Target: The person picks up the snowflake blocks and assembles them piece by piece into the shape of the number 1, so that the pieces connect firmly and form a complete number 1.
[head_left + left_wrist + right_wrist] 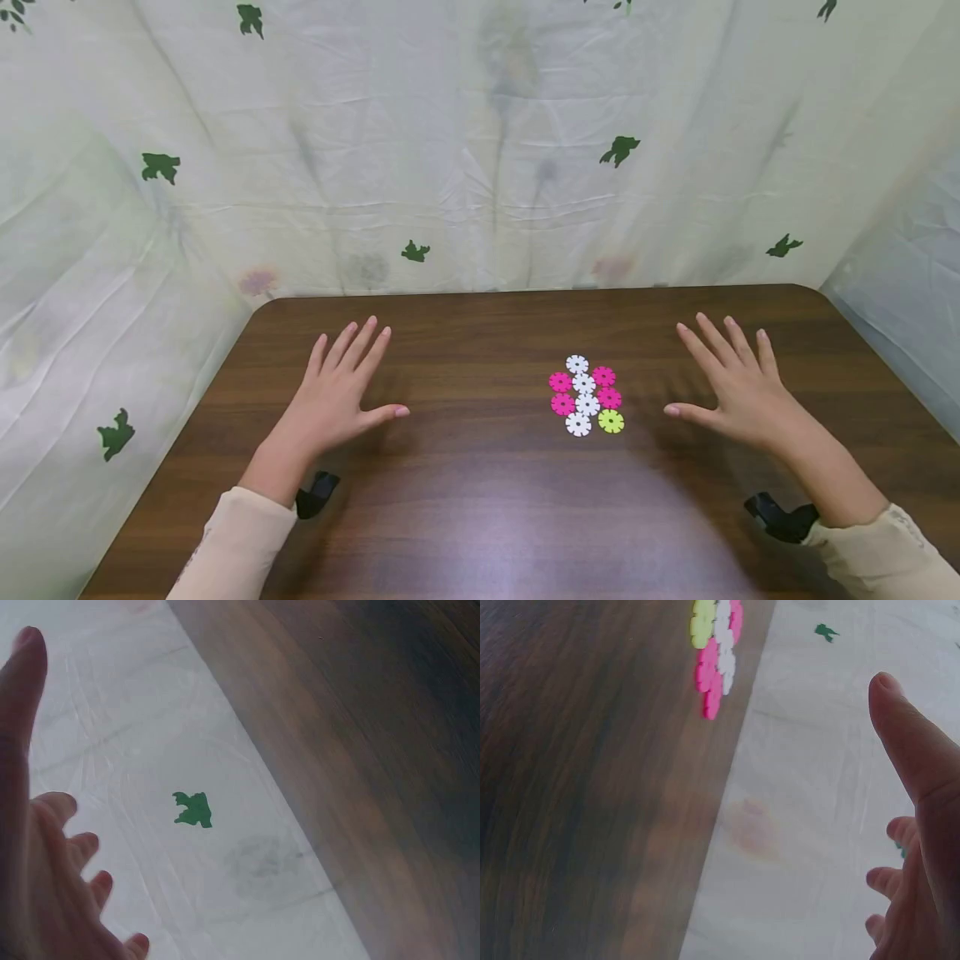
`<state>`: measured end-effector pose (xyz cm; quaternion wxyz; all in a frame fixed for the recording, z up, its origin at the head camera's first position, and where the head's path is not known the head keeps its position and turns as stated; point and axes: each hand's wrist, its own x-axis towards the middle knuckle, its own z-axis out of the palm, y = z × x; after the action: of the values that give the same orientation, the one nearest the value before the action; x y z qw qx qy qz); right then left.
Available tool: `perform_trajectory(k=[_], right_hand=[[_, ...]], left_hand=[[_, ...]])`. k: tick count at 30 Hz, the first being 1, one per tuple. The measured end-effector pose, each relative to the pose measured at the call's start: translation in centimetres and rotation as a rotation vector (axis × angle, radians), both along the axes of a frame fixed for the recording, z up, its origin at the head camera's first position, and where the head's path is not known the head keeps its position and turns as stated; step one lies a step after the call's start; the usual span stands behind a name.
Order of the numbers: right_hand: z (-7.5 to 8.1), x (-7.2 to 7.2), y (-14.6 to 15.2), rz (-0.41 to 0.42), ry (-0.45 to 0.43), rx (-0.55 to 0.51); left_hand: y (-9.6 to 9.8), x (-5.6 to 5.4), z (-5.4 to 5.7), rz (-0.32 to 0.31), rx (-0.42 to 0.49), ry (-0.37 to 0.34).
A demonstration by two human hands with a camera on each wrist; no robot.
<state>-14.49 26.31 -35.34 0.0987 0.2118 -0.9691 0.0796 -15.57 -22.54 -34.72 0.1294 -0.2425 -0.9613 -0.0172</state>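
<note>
A flat cluster of notched plastic discs lies right of the table's middle in the head view. White discs point(583, 383) form a column, with pink discs point(609, 398) on both sides and one yellow-green disc point(611, 421) at the near right. My left hand point(333, 400) is held over the left of the table, fingers spread, holding nothing. To the right of the discs hovers my right hand point(746, 396), its fingers also spread and nothing in it. The right wrist view shows part of the cluster, with a pink disc point(712, 701) at its end.
The brown wooden table point(465, 500) has rounded far corners. Behind it and at both sides hangs a pale curtain point(450, 167) with green leaf shapes. A dark wrist camera point(317, 495) sits at the left wrist, another dark camera point(780, 517) at the right.
</note>
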Motion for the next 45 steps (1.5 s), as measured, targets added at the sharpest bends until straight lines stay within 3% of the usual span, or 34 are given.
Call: perform_trajectory(k=[9,16,21,31,40,45], right_hand=[[-0.2,-0.6,-0.8,0.082,-0.004,-0.129],[-0.8,-0.7,-1.9,0.125,-0.052,-0.178],[-1.5,-0.5,-2.6,0.143,-0.149,-0.219],[-3.4,-0.3,-4.2,0.206,-0.209,-0.273],[-5.1,-0.2,-4.7,0.191,-0.302,-0.354],[-5.9,-0.3,-4.7,0.219,-0.282,-0.386]], left_hand=[[1.3,-0.6,-0.8,-0.083,0.163,0.089],[3.5,-1.0,-1.5,-0.156,0.352,0.135],[5.3,-0.8,-2.0,-0.174,0.449,0.064],[8.2,-0.1,-3.7,-0.161,0.605,-0.111],[10.6,-0.1,-5.0,-0.217,0.662,-0.147],[11.7,0.0,-5.4,-0.22,0.694,-0.2]])
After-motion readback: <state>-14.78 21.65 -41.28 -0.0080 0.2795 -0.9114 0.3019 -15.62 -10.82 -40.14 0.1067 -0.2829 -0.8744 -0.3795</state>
